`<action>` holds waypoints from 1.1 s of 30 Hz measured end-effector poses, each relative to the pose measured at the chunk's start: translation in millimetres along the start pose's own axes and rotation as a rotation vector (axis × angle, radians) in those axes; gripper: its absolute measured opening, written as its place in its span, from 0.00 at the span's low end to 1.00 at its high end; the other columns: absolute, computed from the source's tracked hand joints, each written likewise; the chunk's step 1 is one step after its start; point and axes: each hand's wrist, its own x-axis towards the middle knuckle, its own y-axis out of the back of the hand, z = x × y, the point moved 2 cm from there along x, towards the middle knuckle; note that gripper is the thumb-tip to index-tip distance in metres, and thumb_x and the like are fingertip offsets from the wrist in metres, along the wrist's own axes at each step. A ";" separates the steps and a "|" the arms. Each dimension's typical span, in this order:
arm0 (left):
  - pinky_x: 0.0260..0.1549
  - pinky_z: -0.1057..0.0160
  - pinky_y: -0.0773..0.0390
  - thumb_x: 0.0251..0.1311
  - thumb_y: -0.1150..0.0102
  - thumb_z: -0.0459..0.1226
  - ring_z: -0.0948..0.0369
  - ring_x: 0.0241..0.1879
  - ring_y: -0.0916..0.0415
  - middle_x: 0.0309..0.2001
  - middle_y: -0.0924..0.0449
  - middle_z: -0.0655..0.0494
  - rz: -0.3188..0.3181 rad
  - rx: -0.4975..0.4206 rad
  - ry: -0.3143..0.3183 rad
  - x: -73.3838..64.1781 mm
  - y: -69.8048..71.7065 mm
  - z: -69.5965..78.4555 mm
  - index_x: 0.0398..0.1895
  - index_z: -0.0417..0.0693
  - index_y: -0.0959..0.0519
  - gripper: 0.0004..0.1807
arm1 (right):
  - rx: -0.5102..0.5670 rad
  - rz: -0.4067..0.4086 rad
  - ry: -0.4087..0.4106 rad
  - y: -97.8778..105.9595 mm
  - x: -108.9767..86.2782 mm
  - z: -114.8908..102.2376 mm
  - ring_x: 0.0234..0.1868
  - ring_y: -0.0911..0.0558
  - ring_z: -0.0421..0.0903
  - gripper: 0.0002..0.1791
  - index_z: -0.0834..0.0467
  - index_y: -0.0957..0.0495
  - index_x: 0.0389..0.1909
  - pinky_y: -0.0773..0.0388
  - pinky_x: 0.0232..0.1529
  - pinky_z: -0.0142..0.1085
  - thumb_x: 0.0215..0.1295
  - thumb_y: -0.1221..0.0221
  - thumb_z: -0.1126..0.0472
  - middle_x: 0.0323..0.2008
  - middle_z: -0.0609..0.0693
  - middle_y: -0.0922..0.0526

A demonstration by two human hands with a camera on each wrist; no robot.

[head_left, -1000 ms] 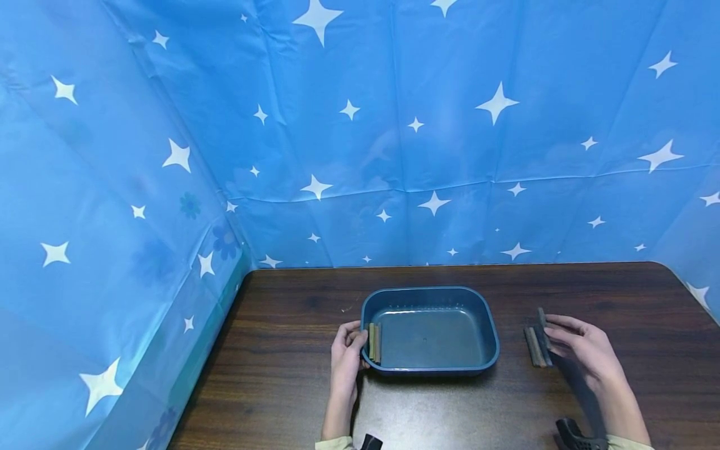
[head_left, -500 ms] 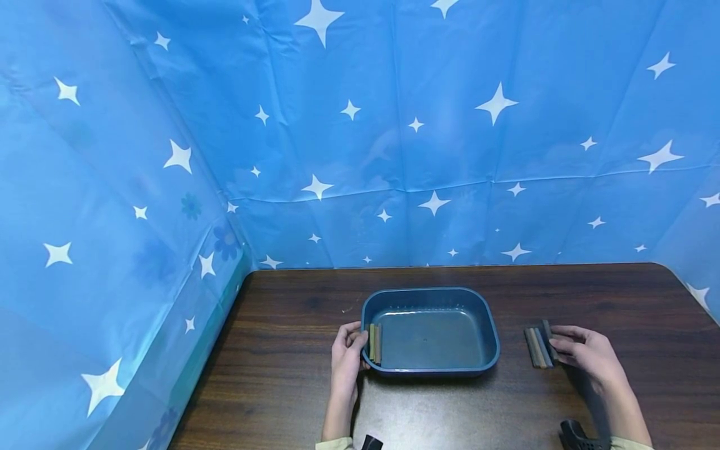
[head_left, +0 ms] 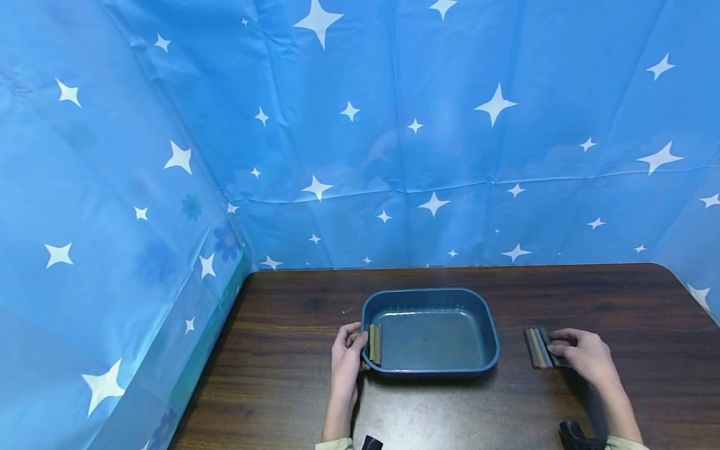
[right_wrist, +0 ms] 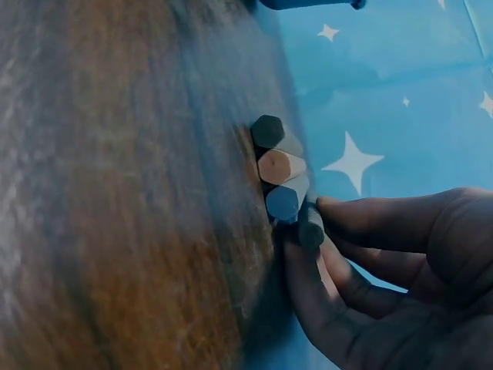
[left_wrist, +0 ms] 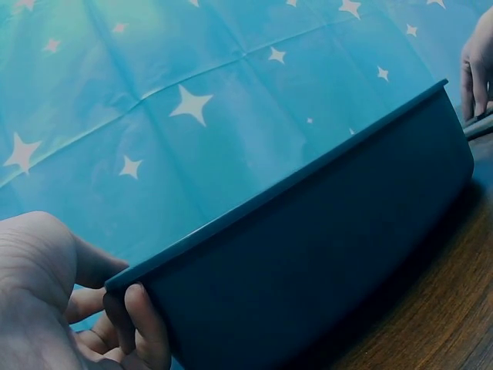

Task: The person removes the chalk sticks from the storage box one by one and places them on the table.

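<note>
My left hand (head_left: 345, 355) grips the left rim of a dark blue plastic tub (head_left: 430, 373), thumb on the inner side and fingers outside and under the rim. Inside, against the left wall, lie olive and brown sticks (head_left: 374, 344) side by side. To the right of the tub, a row of short six-sided sticks rests on the table: a dark one (right_wrist: 267, 132), a tan one (right_wrist: 275, 166) and a blue one (right_wrist: 283, 204). My right hand (head_left: 587, 357) pinches a dark grey-green stick (right_wrist: 311, 231) between thumb and fingers, right beside the blue one.
The dark wood-grain table (head_left: 281, 375) carries the tub and the row. A blue star-printed cloth (head_left: 360, 156) hangs behind and to the left of it. Black wrist devices (head_left: 579, 437) show at the bottom edge.
My right hand has lowered the dark stick and brought it in against the right side of the row, from tilted above it. My left hand and the tub have stayed put.
</note>
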 end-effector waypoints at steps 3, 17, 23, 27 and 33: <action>0.16 0.70 0.30 0.72 0.45 0.32 0.63 0.22 0.33 0.38 0.25 0.54 0.002 0.004 0.000 0.2 0.3 -0.4 0.60 0.32 0.28 0.18 | -0.072 0.029 0.026 -1.0 0.8 -1.9 0.40 0.17 0.63 0.19 0.77 0.23 0.54 0.22 0.39 0.57 0.70 0.38 0.65 0.45 0.72 0.17; 0.16 0.70 0.30 0.73 0.45 0.32 0.63 0.22 0.33 0.39 0.24 0.52 0.001 0.002 0.000 -0.6 0.5 -0.2 0.60 0.33 0.28 0.17 | -0.097 0.117 0.057 -4.4 0.6 -5.0 0.30 0.17 0.52 0.17 0.78 0.23 0.51 0.24 0.30 0.46 0.68 0.39 0.69 0.32 0.62 0.14; 0.16 0.70 0.30 0.72 0.45 0.32 0.63 0.21 0.33 0.40 0.24 0.50 -0.001 0.002 -0.005 0.0 0.5 -0.4 0.60 0.32 0.28 0.18 | -0.073 0.129 0.056 -4.1 0.2 -5.3 0.28 0.18 0.49 0.16 0.78 0.23 0.52 0.27 0.28 0.43 0.69 0.41 0.70 0.31 0.60 0.14; 0.16 0.70 0.30 0.72 0.45 0.32 0.63 0.21 0.33 0.40 0.24 0.51 0.002 0.007 -0.007 0.2 0.6 -0.8 0.60 0.32 0.28 0.18 | -0.064 0.135 0.038 -3.6 0.5 -6.1 0.28 0.19 0.47 0.16 0.78 0.23 0.52 0.27 0.28 0.42 0.70 0.42 0.70 0.31 0.60 0.14; 0.16 0.70 0.30 0.72 0.45 0.32 0.63 0.21 0.33 0.40 0.23 0.50 0.002 0.011 -0.008 0.2 0.6 -0.9 0.61 0.32 0.28 0.18 | -0.069 0.141 0.029 -3.3 0.5 -5.3 0.28 0.19 0.49 0.16 0.79 0.23 0.52 0.28 0.28 0.42 0.71 0.43 0.70 0.33 0.62 0.15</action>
